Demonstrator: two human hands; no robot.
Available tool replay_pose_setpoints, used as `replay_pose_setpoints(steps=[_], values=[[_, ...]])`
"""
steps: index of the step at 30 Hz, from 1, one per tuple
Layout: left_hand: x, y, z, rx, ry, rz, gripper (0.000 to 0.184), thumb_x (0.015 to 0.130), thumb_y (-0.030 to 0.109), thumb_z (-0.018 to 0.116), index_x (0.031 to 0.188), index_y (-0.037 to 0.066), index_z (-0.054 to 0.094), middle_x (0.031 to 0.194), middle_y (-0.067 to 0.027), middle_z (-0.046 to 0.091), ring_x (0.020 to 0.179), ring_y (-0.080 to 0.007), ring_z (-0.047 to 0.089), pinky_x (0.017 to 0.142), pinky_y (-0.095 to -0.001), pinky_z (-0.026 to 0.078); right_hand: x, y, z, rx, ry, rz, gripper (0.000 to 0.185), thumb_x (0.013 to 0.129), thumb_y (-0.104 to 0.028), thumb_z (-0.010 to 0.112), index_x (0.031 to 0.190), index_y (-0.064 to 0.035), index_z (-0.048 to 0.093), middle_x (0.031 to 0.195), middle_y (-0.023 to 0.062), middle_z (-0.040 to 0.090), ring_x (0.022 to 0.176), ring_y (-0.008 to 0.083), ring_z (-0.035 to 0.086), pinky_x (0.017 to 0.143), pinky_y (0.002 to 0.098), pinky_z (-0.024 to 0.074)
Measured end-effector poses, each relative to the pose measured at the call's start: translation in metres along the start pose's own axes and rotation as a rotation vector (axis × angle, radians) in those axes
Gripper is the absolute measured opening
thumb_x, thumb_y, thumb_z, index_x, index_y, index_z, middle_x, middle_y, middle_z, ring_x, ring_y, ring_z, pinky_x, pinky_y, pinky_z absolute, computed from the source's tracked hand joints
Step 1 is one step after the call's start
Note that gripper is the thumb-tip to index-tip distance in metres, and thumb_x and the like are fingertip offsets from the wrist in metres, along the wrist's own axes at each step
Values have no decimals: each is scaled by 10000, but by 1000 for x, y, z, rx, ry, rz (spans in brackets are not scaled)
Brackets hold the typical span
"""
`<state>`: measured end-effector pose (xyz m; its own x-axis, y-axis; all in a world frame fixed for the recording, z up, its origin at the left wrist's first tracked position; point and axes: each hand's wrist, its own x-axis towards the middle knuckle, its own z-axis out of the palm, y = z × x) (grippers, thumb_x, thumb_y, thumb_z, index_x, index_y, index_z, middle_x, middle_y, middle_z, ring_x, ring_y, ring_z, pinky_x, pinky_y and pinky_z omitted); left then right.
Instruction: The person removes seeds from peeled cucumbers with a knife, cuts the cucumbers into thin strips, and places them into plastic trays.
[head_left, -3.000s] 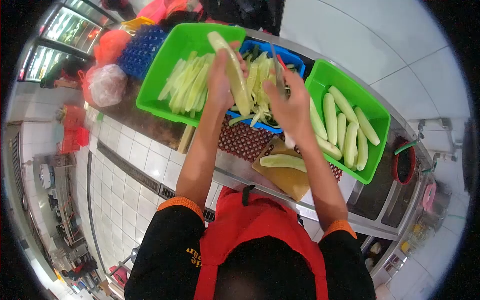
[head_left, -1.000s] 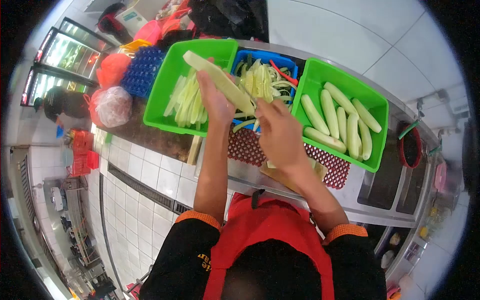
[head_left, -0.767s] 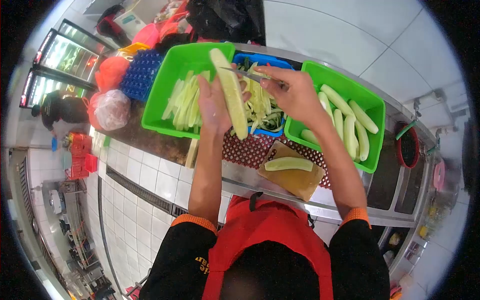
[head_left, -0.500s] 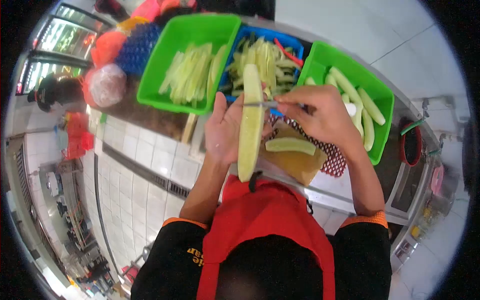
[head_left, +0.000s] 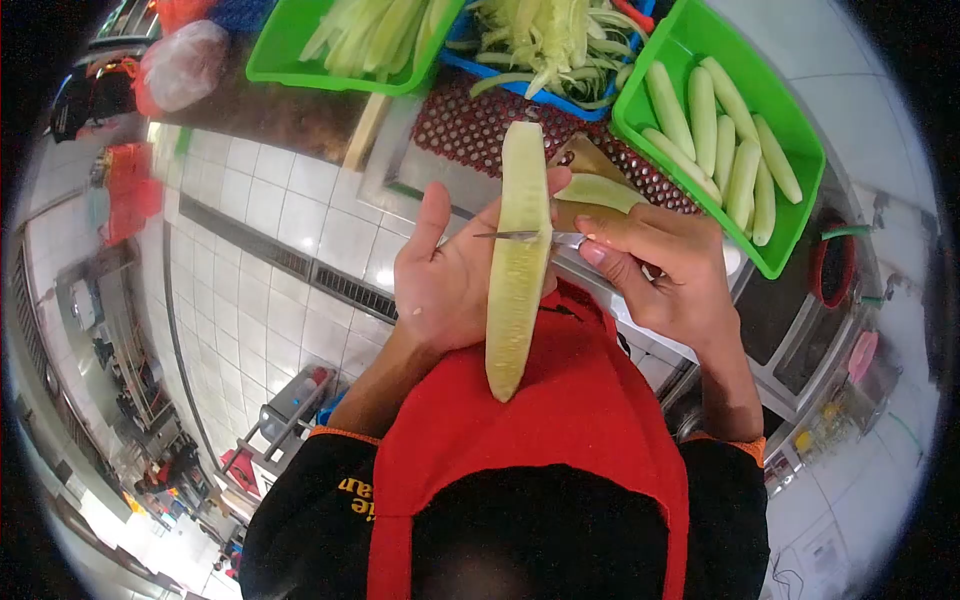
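Observation:
A peeled, halved cucumber (head_left: 518,310) lies lengthwise across the fingers of my left hand (head_left: 445,265), cut face up. My left thumb stands apart, and the cucumber hides part of the fingers. My right hand (head_left: 660,265) is closed around a small knife (head_left: 570,239), whose thin blade crosses the cucumber at about mid-length. Above the blade the cut face looks smooth; below it, the seedy core shows. Behind my hands, another cucumber piece (head_left: 600,192) rests on a brown board, partly hidden by my right hand.
A green bin (head_left: 635,115) at the right holds several whole peeled cucumbers. The blue bin (head_left: 590,108) contains peelings and seedy strips; the left green bin (head_left: 300,78) holds cut cucumber lengths. A perforated dark red mat (head_left: 460,125) lies on the counter. Below is a tiled floor with a drain grate (head_left: 350,290).
The view has shifted, so the bins sit higher in the picture. The knife has moved slightly along the cucumber toward its near end. Both hands keep their hold.

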<state>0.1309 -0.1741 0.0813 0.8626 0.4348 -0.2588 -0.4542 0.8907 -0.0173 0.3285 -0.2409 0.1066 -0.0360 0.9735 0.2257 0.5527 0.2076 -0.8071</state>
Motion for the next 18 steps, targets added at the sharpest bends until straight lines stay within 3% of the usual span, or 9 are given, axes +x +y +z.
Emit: replay_pose_setpoints(steps=[5,7,11,13,18], values=[[-4,0,3,-78,92,38,855,931,648,204,1467,-18,174,1247,-116,508,1017,-234,523,915,-388,391,0,-7,8,55,-57,-37,201,746,-35,732,944,-57,703,606,86,554,502,199,513,455,309,357],[-5,0,-4,-127,-32,19,847,929,649,210,1464,-8,192,1238,-99,510,1026,-233,516,935,-390,379,-3,-5,11,26,-30,3,212,735,-19,730,942,-59,702,604,90,553,505,211,529,460,319,369],[-4,0,-7,-18,-52,13,845,924,652,237,1456,-4,214,1228,-89,509,1041,-234,509,934,-389,386,-13,-13,16,67,-102,-22,233,721,-15,733,947,-61,700,613,94,563,510,224,544,461,323,379],[-5,-1,-14,-157,-67,-8,841,921,646,272,1445,-10,234,1219,-119,508,1045,-251,508,929,-402,398,-15,-17,17,69,-158,-15,246,710,-16,738,948,-66,699,613,90,564,510,228,543,462,323,380],[-6,2,-15,-137,9,-23,824,927,626,299,1436,-20,248,1240,-148,493,1051,-259,505,926,-420,405,-24,-21,19,64,-203,1,226,720,-38,743,940,-67,700,608,88,561,507,235,545,457,329,393]])
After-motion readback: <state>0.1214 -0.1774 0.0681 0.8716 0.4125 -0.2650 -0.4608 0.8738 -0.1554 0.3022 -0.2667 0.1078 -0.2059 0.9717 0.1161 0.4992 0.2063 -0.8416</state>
